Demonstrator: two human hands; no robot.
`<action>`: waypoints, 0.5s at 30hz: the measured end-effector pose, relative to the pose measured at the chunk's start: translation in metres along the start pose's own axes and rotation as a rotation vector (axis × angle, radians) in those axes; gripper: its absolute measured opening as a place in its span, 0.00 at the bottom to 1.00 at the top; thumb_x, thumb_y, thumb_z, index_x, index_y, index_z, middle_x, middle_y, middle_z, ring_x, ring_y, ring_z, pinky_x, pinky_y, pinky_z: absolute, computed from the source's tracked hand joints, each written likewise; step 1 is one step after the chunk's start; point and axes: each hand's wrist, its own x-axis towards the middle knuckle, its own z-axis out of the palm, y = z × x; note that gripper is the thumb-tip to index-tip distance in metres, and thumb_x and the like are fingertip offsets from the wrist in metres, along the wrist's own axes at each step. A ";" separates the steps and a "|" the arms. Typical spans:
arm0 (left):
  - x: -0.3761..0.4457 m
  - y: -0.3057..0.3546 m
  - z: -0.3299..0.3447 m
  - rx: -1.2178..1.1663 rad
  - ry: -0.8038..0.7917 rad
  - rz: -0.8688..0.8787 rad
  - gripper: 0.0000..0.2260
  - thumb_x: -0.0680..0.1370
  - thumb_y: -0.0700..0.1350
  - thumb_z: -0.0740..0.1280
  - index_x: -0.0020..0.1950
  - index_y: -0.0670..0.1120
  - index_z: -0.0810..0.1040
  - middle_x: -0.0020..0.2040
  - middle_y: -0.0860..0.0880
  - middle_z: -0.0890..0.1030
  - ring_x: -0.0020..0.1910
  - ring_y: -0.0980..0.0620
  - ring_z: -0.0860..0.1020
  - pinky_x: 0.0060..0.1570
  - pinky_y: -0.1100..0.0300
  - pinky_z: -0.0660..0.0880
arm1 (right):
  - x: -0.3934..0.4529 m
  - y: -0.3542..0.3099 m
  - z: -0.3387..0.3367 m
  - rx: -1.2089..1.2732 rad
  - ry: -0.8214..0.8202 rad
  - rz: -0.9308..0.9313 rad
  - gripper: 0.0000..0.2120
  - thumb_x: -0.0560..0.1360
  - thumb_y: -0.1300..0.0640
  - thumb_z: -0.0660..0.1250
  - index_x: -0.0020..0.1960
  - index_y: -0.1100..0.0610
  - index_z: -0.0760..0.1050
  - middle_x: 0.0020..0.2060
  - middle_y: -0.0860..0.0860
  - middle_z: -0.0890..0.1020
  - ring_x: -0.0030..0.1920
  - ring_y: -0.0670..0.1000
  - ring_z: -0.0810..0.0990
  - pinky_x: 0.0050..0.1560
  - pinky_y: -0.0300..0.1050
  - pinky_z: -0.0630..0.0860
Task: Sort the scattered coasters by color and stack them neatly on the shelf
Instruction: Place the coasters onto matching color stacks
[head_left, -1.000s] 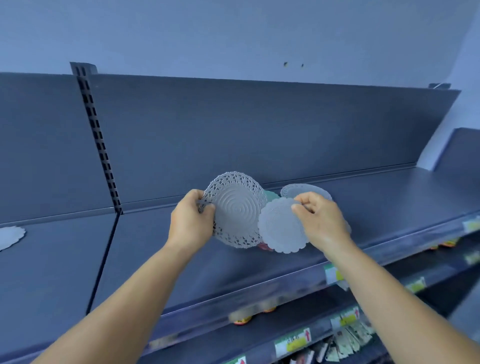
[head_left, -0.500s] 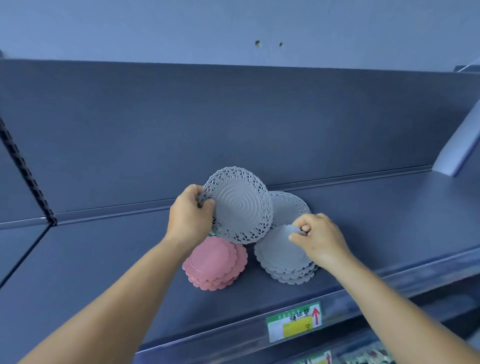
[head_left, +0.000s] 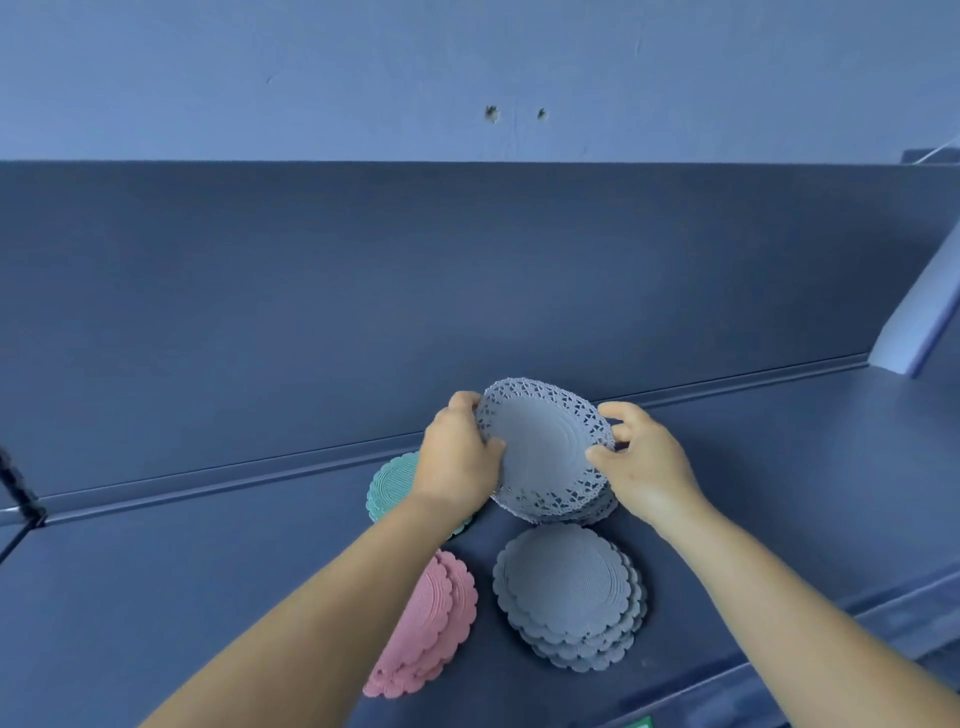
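My left hand (head_left: 460, 457) and right hand (head_left: 644, 462) are both holding the gray lacy coaster (head_left: 545, 447) | gray (head_left: 569, 592), pink (head_left: 431, 623), teal (head_left: 392, 483) piles are sitting on the shelf (head_left: 779, 467)

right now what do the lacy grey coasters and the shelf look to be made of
Lacy grey coasters: probably soft silicone or rubber, matte, with crisp cut-out lace edges and moulded rings; paper is possible.
Shelf: likely painted metal, smooth dark blue with a faint sheen.

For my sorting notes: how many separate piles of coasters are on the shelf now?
4: teal pile behind the left forearm, pink pile in front, grey scalloped pile front right, grey lace pile between both hands. Others may be hidden.
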 end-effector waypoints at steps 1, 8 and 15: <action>0.003 0.000 0.005 0.059 -0.021 0.015 0.25 0.76 0.38 0.65 0.71 0.45 0.63 0.60 0.45 0.74 0.57 0.45 0.74 0.52 0.62 0.67 | 0.006 0.001 0.002 -0.042 0.007 -0.008 0.22 0.75 0.60 0.64 0.68 0.51 0.68 0.58 0.54 0.77 0.54 0.52 0.76 0.51 0.41 0.68; 0.014 -0.012 0.030 0.613 -0.212 0.130 0.14 0.77 0.43 0.61 0.62 0.43 0.72 0.60 0.42 0.72 0.61 0.42 0.67 0.58 0.54 0.68 | 0.022 0.012 0.012 -0.400 -0.106 -0.010 0.20 0.78 0.57 0.60 0.70 0.55 0.67 0.68 0.54 0.67 0.63 0.56 0.71 0.60 0.46 0.70; 0.009 -0.021 0.033 0.781 -0.216 0.213 0.12 0.80 0.48 0.58 0.60 0.45 0.74 0.61 0.45 0.72 0.66 0.44 0.65 0.64 0.55 0.63 | 0.015 0.015 0.011 -0.639 -0.205 -0.102 0.21 0.80 0.49 0.55 0.72 0.51 0.63 0.73 0.47 0.60 0.71 0.55 0.56 0.68 0.48 0.61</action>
